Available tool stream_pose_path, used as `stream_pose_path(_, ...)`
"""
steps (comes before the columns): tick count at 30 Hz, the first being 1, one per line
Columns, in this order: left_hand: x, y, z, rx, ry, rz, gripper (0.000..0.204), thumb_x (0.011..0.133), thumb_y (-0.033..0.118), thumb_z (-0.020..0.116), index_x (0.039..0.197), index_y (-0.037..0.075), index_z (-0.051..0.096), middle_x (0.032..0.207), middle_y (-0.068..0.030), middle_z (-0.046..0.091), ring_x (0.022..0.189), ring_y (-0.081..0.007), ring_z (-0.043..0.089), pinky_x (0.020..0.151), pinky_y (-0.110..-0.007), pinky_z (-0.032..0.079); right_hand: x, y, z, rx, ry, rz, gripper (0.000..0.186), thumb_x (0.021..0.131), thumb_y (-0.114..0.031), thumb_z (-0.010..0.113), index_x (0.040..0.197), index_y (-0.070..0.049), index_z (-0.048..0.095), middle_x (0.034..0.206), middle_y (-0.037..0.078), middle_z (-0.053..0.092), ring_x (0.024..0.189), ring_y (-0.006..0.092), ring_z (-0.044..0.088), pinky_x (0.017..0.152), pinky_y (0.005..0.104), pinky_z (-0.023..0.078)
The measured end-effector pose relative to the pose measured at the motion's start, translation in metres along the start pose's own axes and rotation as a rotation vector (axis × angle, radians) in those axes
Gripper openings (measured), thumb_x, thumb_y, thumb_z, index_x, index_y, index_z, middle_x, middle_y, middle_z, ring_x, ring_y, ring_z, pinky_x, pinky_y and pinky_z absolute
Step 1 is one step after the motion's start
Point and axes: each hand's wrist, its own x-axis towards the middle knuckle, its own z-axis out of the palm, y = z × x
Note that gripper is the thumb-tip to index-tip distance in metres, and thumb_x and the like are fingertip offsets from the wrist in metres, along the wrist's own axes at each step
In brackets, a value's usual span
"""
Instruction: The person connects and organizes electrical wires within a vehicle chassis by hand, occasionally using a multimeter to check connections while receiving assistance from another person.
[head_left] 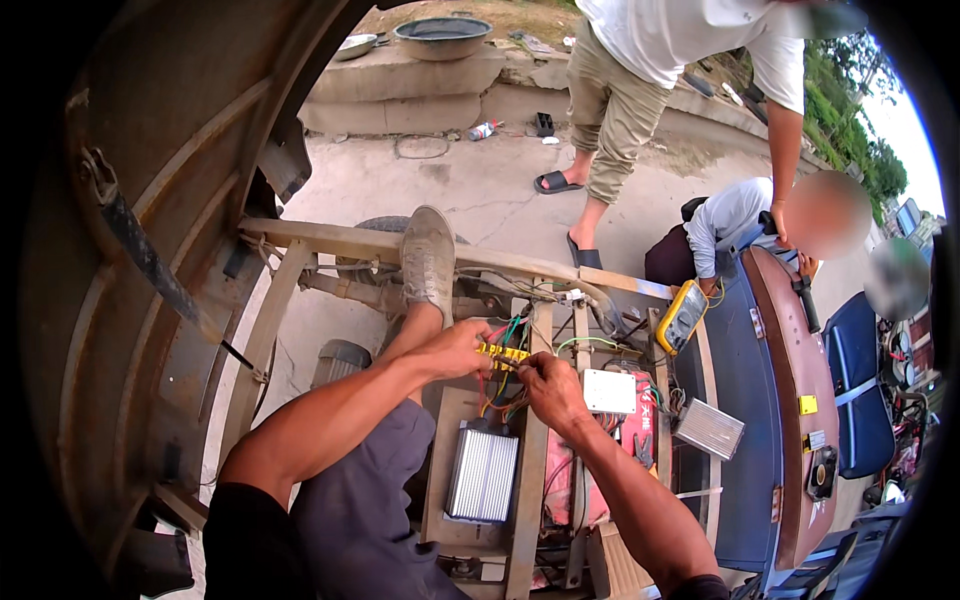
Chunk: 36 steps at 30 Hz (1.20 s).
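A short yellow strip with dark marks (503, 353) is stretched between my two hands above the open metal frame. My left hand (458, 350) pinches its left end, fingers closed. At the other end, my right hand (552, 388) grips it between thumb and fingers. What exactly the strip is, I cannot make out. Red, green and blue wires run close around my fingers. Below them lies a finned silver controller box (482, 474) with wires at its top. Just right of my right hand sits a white box (609, 391).
A yellow multimeter (684, 318) leans on the frame, near a second silver finned box (710, 430). Pliers (643, 450) lie on a red surface. My shoe (428, 262) rests on a beam (350, 240). A raised rusty panel stands left. Two people are at the right, one crouching.
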Motion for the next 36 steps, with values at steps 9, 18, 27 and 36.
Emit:
stream_pose_path(9,0.003,-0.001,0.003,0.045,0.057,0.047,0.041,0.076,0.003,0.069,0.113,-0.007,0.054,0.075,-0.0146,0.069,0.066,-0.0197,0.068,0.058,-0.032,0.052,0.013,0.015,0.001,0.189,-0.05,0.118,0.026,0.094,-0.016,0.06,0.103,0.007,0.066,0.065,0.004,0.057,0.051,0.0136,0.049,0.047,0.0312,0.039)
stream_pose_path(18,-0.009,0.014,0.0,0.143,0.041,-0.004,0.045,0.079,0.004,0.074,0.118,-0.005,0.054,0.086,-0.0138,0.071,0.075,-0.0174,0.065,0.064,-0.031,0.05,0.012,-0.008,-0.013,0.71,-0.239,0.435,0.009,0.094,-0.007,0.056,0.087,-0.001,0.056,0.059,-0.007,0.037,0.045,0.0066,0.028,0.041,0.0274,0.019)
stream_pose_path(27,-0.009,0.009,-0.001,0.23,0.048,0.036,0.046,0.078,0.005,0.075,0.119,-0.003,0.055,0.087,-0.0118,0.072,0.078,-0.0166,0.064,0.067,-0.031,0.049,-0.005,-0.013,-0.005,-0.9,0.036,-0.743,0.013,0.09,-0.012,0.057,0.099,-0.004,0.055,0.072,0.012,0.056,0.061,0.0251,0.066,0.055,0.0404,0.05)
stream_pose_path(36,-0.005,0.002,0.003,0.21,0.093,0.106,0.049,0.069,0.008,0.079,0.113,-0.004,0.059,0.078,-0.0144,0.068,0.074,-0.0246,0.065,0.065,-0.038,0.05,-0.007,-0.025,-0.015,-0.878,-0.136,-0.396,0.021,0.094,-0.02,0.054,0.1,0.0,0.057,0.081,0.024,0.069,0.075,0.0367,0.07,0.065,0.0464,0.054)
